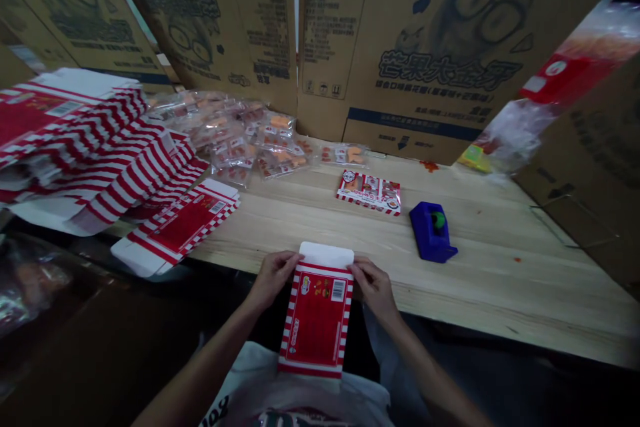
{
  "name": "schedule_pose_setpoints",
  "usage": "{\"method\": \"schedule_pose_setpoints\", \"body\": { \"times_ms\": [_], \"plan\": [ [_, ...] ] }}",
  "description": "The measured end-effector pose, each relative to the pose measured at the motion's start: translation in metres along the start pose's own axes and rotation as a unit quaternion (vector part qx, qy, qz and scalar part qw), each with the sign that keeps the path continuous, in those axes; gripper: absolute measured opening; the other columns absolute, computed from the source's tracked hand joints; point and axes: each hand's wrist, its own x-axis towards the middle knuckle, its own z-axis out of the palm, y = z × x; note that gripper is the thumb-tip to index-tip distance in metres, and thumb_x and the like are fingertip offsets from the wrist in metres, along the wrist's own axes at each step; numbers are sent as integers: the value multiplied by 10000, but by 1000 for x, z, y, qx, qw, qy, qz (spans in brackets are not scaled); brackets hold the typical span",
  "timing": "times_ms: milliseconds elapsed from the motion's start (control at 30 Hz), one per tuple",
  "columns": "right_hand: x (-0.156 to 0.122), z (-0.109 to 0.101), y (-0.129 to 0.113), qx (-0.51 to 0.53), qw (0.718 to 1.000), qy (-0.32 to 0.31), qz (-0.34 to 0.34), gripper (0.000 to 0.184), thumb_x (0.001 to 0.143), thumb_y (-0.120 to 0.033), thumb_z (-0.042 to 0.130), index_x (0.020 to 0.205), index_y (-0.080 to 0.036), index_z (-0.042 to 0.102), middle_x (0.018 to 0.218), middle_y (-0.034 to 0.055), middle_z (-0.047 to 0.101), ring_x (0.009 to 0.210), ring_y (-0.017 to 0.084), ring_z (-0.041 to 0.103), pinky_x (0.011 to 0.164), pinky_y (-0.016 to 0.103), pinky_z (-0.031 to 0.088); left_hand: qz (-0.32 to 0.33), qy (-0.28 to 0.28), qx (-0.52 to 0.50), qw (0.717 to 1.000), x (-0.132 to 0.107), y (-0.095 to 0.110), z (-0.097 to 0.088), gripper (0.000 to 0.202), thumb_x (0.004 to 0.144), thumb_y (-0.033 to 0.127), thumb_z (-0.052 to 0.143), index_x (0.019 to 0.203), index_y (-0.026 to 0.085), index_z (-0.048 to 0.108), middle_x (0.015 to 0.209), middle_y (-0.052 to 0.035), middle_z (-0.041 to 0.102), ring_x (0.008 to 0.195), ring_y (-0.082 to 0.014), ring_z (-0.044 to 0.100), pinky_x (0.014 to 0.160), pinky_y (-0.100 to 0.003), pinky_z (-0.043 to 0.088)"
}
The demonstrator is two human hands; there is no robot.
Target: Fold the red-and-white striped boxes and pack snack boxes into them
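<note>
Between my hands is a red-and-white striped carton (318, 320), its white end flap pointing away from me toward the table. My left hand (277, 273) pinches the carton's upper left edge beside the flap. On the opposite edge, my right hand (374, 283) grips the upper right corner. The carton's printed back, with a barcode, faces up. Beyond it on the table lies a filled candy box (369, 193) with windows showing its contents. A blue tape dispenser (433, 232) with a green core stands to the right of that box.
Folded striped cartons (115, 167) are stacked at the left, one loose carton (183, 223) over the table's front edge. Clear candy packets (233, 140) lie in a pile behind. Large cardboard boxes (425, 33) wall the back. Plastic bags (520, 133) hang at the right.
</note>
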Motion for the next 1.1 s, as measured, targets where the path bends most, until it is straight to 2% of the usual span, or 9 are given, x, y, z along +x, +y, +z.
{"method": "schedule_pose_setpoints", "body": {
  "times_ms": [67, 100, 233, 300, 400, 533, 700, 867, 1100],
  "plan": [
    [3, -3, 2, 11, 1000, -8, 3, 267, 831, -435, 649, 721, -195, 687, 947, 83, 668, 862, 219, 624, 743, 318, 512, -10, -5, 13, 1000, 3, -3, 1, 375, 761, 478, 675, 677, 113, 660, 649, -23, 645, 596, -137, 579, 560, -234, 459],
    [4, -4, 3, 33, 999, -11, 21, 224, 805, -426, 681, 786, -203, 684, 959, 70, 656, 803, 195, 621, 705, 306, 512, -15, -5, 12, 1000, 4, -4, 2, 361, 748, 472, 686, 683, 120, 641, 641, -12, 628, 577, -129, 565, 539, -226, 446],
    [9, -11, 5, 104, 987, -63, 103, 479, 718, -396, 767, 1135, -246, 586, 964, 17, 631, 690, 133, 602, 665, 273, 508, -25, -45, 22, 998, 11, -5, -1, 385, 737, 440, 693, 998, 175, 589, 669, 44, 575, 565, -108, 544, 522, -209, 436],
    [11, -15, 5, 100, 981, -124, 115, 398, 749, -415, 740, 1066, -212, 610, 884, 11, 642, 741, 149, 618, 693, 269, 504, -13, -92, 56, 994, 15, -4, -4, 449, 753, 432, 668, 1106, 174, 565, 647, 55, 548, 558, -109, 537, 530, -219, 445],
    [10, -18, 5, 63, 982, -154, 93, 291, 796, -460, 693, 864, -185, 627, 790, 13, 658, 732, 163, 621, 667, 264, 496, 23, -120, 108, 987, 18, 0, -8, 349, 761, 404, 652, 991, 141, 638, 700, 0, 598, 635, -135, 579, 584, -245, 475],
    [-2, -17, 5, 18, 988, -148, 31, 268, 864, -450, 628, 872, -187, 676, 1010, 79, 708, 922, 211, 656, 796, 309, 512, 100, -122, 192, 969, 11, 5, -10, 191, 784, 336, 652, 774, 149, 689, 915, -84, 684, 903, -196, 632, 741, -269, 498],
    [-18, -12, 1, 24, 991, -128, 27, 250, 875, -429, 620, 898, -198, 712, 1078, 102, 718, 995, 236, 670, 865, 359, 523, 131, -130, 267, 946, -2, 11, -8, 221, 856, 311, 568, 784, 142, 689, 827, -79, 705, 759, -167, 638, 695, -266, 494],
    [-15, -13, -14, -10, 992, -124, 33, 175, 803, -352, 694, 881, -195, 695, 959, 74, 730, 892, 218, 686, 795, 324, 538, 153, -130, 332, 922, -5, 27, -5, 173, 764, 204, 624, 898, 135, 711, 843, -75, 714, 765, -170, 636, 686, -257, 479],
    [2, -18, -31, 13, 987, -135, 89, 173, 740, -336, 707, 744, -170, 658, 686, 18, 677, 635, 162, 630, 588, 252, 483, 111, -174, 331, 921, 8, 44, 0, 150, 763, 205, 589, 696, 119, 693, 582, -15, 644, 529, -108, 534, 511, -199, 384]
  ]
}}
